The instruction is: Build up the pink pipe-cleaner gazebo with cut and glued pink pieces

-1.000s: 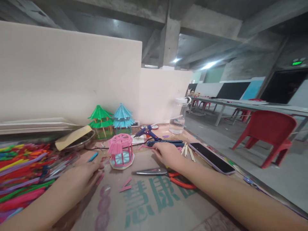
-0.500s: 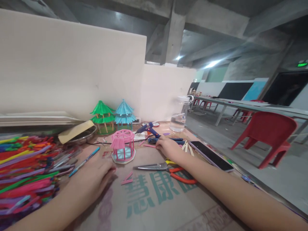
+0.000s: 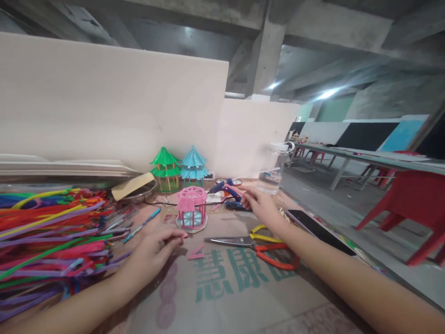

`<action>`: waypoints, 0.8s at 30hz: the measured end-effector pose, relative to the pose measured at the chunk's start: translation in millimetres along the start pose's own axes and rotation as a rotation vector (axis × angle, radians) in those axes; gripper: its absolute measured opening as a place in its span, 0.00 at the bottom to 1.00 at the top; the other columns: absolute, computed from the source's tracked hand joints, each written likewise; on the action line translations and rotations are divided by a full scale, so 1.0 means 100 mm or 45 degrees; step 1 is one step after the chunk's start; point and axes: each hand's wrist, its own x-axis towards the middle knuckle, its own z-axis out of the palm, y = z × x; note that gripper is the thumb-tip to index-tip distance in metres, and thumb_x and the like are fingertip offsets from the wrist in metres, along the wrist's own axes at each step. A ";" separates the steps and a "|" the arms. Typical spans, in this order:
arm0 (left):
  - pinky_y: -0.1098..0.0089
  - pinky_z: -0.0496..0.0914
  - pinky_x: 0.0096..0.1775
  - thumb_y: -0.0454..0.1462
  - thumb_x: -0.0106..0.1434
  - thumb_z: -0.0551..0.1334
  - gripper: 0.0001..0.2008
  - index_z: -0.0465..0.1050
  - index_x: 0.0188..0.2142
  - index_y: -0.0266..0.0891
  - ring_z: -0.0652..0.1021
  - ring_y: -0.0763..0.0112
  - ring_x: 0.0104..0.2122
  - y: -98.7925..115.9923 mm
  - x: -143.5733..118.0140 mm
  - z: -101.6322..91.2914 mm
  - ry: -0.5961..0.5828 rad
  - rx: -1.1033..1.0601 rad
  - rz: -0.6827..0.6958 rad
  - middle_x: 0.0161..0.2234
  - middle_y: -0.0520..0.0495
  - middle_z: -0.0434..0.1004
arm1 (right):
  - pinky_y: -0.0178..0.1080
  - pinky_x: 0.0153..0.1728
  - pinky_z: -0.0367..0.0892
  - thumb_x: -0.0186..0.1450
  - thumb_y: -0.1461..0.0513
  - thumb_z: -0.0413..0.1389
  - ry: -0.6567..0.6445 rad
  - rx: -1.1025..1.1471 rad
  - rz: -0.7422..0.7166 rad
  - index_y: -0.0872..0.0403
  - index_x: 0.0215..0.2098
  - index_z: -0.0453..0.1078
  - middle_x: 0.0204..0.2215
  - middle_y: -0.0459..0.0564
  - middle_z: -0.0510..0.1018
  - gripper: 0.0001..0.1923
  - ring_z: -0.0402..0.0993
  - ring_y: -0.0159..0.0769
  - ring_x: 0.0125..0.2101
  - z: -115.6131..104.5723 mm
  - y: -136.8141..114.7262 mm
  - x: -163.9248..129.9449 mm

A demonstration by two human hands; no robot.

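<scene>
Your pink pavilion (image 3: 191,208) stands upright on the surface (image 3: 243,297) with posts, base and part of its fringed roof already on; loose pink strips (image 3: 196,253) just in front of it are not yet attached. Your right hand (image 3: 256,202), to the right of the pavilion, pinches a thin pink piece beside the blue glue gun (image 3: 222,187). Your left hand (image 3: 158,248), in front of the pavilion, has its fingers together on a small pink piece. Scissors (image 3: 243,241) lie to its right front.

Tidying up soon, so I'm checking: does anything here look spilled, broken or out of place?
Nothing looks spilled or broken. Loose pink scraps lie beside the left hand, and the scissors lie open near the pink model.
</scene>
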 end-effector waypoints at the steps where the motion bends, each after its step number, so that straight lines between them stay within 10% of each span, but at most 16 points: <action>1: 0.68 0.73 0.33 0.41 0.61 0.55 0.12 0.76 0.33 0.40 0.79 0.64 0.32 0.01 0.00 0.00 -0.024 -0.042 -0.037 0.30 0.48 0.81 | 0.37 0.29 0.67 0.65 0.62 0.42 -0.014 0.067 0.001 0.57 0.47 0.67 0.25 0.48 0.73 0.17 0.69 0.32 0.25 0.00 -0.06 -0.02; 10: 0.71 0.72 0.33 0.42 0.62 0.55 0.12 0.74 0.29 0.39 0.78 0.68 0.31 0.19 -0.02 0.00 -0.126 -0.287 -0.079 0.29 0.49 0.79 | 0.32 0.25 0.68 0.56 0.58 0.58 -0.440 1.065 0.258 0.55 0.38 0.69 0.24 0.43 0.74 0.13 0.72 0.27 0.24 0.52 -0.83 -0.62; 17: 0.71 0.71 0.34 0.42 0.63 0.56 0.11 0.73 0.30 0.40 0.77 0.70 0.29 0.21 -0.05 0.01 -0.146 -0.307 -0.036 0.27 0.52 0.78 | 0.31 0.23 0.65 0.56 0.58 0.58 -0.570 0.993 0.362 0.55 0.30 0.63 0.18 0.39 0.71 0.10 0.67 0.24 0.17 0.95 -0.80 -0.68; 24: 0.68 0.70 0.40 0.40 0.64 0.55 0.10 0.72 0.32 0.40 0.76 0.68 0.35 0.16 -0.06 0.02 -0.007 -0.097 0.095 0.32 0.50 0.77 | 0.28 0.18 0.57 0.60 0.54 0.54 -0.619 0.776 0.371 0.55 0.27 0.61 0.17 0.40 0.69 0.12 0.62 0.24 0.16 0.81 -0.82 -0.72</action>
